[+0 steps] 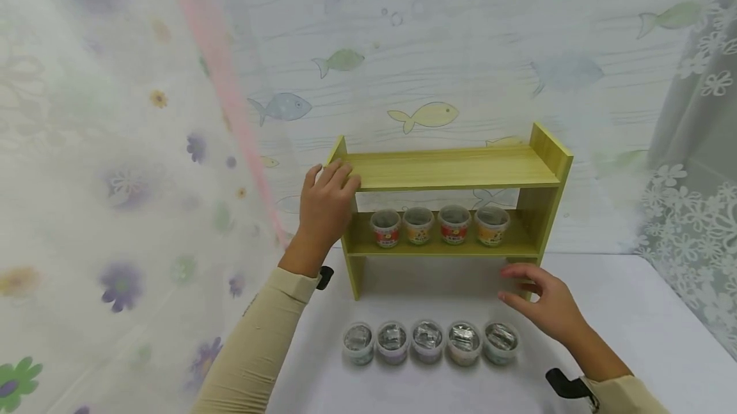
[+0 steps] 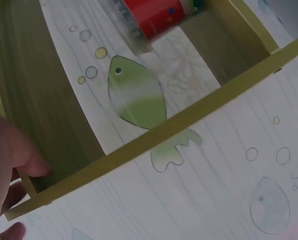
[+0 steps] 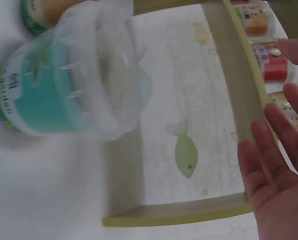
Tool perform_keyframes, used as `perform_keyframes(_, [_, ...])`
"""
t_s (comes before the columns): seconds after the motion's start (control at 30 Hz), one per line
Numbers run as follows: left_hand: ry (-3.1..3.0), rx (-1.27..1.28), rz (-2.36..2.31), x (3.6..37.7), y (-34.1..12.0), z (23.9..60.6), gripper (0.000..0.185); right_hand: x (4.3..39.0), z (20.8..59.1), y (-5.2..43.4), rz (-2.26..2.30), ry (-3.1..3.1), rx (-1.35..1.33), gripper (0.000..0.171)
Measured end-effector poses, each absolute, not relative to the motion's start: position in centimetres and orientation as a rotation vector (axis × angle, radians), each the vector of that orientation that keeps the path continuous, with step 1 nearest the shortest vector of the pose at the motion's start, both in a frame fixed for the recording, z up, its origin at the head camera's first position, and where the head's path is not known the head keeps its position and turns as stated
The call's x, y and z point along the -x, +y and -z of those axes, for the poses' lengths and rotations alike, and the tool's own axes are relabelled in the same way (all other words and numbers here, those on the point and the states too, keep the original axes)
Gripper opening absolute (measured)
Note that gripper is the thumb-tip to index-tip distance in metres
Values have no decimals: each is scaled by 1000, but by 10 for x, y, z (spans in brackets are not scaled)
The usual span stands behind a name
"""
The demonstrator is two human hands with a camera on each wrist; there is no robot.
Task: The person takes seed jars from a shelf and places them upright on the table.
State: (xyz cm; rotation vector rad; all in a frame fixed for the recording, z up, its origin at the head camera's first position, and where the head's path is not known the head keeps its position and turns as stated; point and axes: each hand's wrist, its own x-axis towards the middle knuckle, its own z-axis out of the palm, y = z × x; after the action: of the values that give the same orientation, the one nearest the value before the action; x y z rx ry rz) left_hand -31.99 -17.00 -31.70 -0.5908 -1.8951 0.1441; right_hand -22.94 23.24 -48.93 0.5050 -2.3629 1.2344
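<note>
A: Which parts are hidden or hard to make out?

B: The left hand (image 1: 327, 204) covers the left end of the wooden shelf (image 1: 455, 171). Its fingers curl over the top board's front edge, gripping it. The left wrist view cuts the hand off at the frame edge, so only a thumb and fingertips show there. Labels on the four cups on the lower board (image 1: 440, 225), just right of that hand, are too small to read.

A: What are the materials and shapes?

B: The shelf is pale yellow-green wood grain, with flat boards and square edges. The cups are small round tubs with shiny foil-like lids. The worktop (image 1: 622, 311) is plain white. Behind stands wallpaper printed with fish.

A: And the right hand?

B: The right hand (image 1: 544, 302) is released, with fingers straight and spread. It holds nothing and lies just in front of the shelf's right upright; whether it touches is unclear. The row of five cups on the worktop (image 1: 428, 340) stands just left of and below it.

A: What does one view add?

B: The right wrist view shows the nearest cup (image 3: 71, 82) close up. It has a teal label and a clear ridged lid, blurred. The head view alone shows both rows whole.
</note>
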Motion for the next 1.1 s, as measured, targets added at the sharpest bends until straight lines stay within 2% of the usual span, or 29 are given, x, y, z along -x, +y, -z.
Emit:
perform_keyframes(0.33, [-2059, 623, -150, 319, -166, 313, 18, 244, 466, 220, -1171, -2190, -386, 54])
perform_keyframes(0.57, [-2091, 673, -188, 321, -167, 300, 2, 255, 446, 214, -1207, -2301, -287, 73])
perform_keyframes(0.9, [-2134, 744, -180, 323, -169, 304, 14, 282, 429, 215, -1330, -2430, -206, 88])
perform_keyframes(1.1, [-2155, 754, -182, 323, -170, 304, 22, 300, 426, 223, -1441, -2437, -262, 80])
